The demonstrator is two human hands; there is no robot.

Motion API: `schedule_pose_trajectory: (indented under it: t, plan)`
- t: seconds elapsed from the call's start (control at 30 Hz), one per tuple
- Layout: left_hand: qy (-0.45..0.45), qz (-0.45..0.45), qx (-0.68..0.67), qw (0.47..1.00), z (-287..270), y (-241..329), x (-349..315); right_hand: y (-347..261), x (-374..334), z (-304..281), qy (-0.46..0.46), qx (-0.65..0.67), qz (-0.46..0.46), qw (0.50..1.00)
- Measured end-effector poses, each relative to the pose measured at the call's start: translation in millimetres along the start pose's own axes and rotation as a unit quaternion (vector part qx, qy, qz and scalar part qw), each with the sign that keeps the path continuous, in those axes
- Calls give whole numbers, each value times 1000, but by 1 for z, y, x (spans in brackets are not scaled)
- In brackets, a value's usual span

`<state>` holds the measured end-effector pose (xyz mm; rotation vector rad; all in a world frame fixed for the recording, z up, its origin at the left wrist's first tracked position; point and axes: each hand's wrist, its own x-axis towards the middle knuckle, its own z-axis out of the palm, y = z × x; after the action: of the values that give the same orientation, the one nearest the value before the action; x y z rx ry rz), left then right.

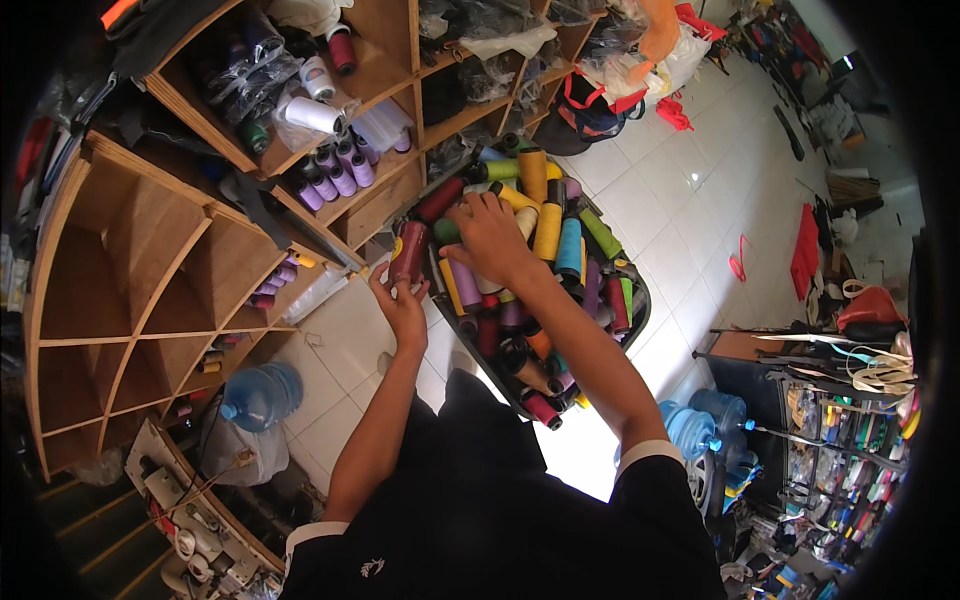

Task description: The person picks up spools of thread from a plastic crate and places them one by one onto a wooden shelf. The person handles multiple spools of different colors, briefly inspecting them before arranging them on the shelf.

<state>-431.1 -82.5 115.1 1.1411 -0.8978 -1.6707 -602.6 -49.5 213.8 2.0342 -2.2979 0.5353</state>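
Note:
My left hand (403, 310) is closed round the lower end of a maroon thread spool (408, 252), held tilted at the left edge of a dark crate (646, 292) heaped with thread spools. My right hand (490, 238) rests over the heap, its thumb and fingers apart on either side of a dark green spool (445, 231); whether it presses on that spool I cannot tell. Close to it lie a yellow spool (547, 232), a lilac spool (465, 284) and a blue spool (569, 248). Another dark red spool (439, 199) lies at the crate's far left corner.
Wooden cubbyhole shelves (130, 345) curve round the left, some holding purple spools (340, 178). A blue water jug (262, 396) stands on the tiled floor (650, 190), with more jugs (690, 430) at the right. Bags (590, 110) lie beyond the crate; a cluttered rack (850, 450) stands at the right.

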Motion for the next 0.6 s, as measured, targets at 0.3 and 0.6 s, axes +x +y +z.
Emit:
schedule_pose_trajectory:
  t: [0.3, 0.6]
  plan:
    - [16, 38, -49, 998, -49, 43, 10, -85, -83, -30, 55, 349, 226, 908]
    - [-219, 38, -27, 975, -97, 147, -44, -127, -54, -34, -84, 774, 175, 602]
